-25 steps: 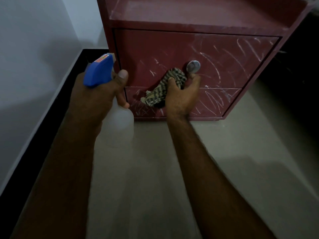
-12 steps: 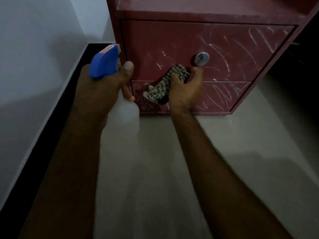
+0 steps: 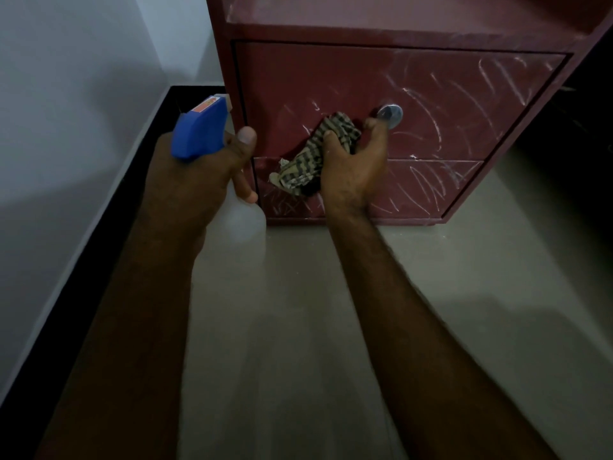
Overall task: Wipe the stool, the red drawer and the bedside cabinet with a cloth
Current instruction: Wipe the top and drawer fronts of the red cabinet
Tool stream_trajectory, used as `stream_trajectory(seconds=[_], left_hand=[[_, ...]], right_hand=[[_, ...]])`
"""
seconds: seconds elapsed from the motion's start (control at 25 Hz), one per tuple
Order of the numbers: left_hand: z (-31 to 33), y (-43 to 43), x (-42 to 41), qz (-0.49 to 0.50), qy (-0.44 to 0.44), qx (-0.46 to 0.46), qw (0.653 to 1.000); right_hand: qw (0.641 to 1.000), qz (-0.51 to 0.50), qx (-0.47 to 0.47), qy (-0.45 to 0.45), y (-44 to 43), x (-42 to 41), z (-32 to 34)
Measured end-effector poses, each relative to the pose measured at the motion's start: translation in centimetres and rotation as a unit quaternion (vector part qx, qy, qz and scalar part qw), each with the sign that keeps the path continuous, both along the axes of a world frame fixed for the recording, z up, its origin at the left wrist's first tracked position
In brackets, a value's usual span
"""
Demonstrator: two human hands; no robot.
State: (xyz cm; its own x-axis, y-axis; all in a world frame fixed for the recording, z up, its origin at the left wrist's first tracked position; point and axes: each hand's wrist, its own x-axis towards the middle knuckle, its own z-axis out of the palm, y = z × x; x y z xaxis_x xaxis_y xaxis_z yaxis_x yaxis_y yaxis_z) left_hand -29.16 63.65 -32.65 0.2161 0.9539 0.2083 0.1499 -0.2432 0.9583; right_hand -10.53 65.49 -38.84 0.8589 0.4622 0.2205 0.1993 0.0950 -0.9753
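Cloth [image 3: 310, 157], checked and crumpled, lies bunched under the curled thumb and fingers of the right hand [image 3: 351, 175], against the red drawer [image 3: 447, 104]. From the left: a smooth pale wall [image 3: 66, 94], then the left hand [image 3: 199, 175] wrapped round a spray bottle [image 3: 199, 132] with a blue plastic head and cloudy translucent body. A right fingertip sits just beside the round metal knob [image 3: 391, 115]. White streaks cross the drawer's matte face.

A crumpled beige-and-black checked cloth [image 3: 310, 161], gripped in the right hand [image 3: 353, 175], presses against the closed, white-streaked red drawer [image 3: 457, 101], just left of its round metal knob [image 3: 390, 115], within the red bedside cabinet [image 3: 398, 26]
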Motion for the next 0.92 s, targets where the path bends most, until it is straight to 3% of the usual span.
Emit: stream_trajectory(seconds=[0.28,0.92], left_hand=[[0.4,-0.1,0.2,-0.001,-0.007,0.003,1.0],[0.4,-0.5,-0.1,0.007,0.01,0.005,1.0]], right_hand=[[0.999,0.004,-0.037,-0.002,-0.7,-0.7,-1.8],[1.0,0.014,-0.006,-0.016,0.9,-1.8,-0.6]])
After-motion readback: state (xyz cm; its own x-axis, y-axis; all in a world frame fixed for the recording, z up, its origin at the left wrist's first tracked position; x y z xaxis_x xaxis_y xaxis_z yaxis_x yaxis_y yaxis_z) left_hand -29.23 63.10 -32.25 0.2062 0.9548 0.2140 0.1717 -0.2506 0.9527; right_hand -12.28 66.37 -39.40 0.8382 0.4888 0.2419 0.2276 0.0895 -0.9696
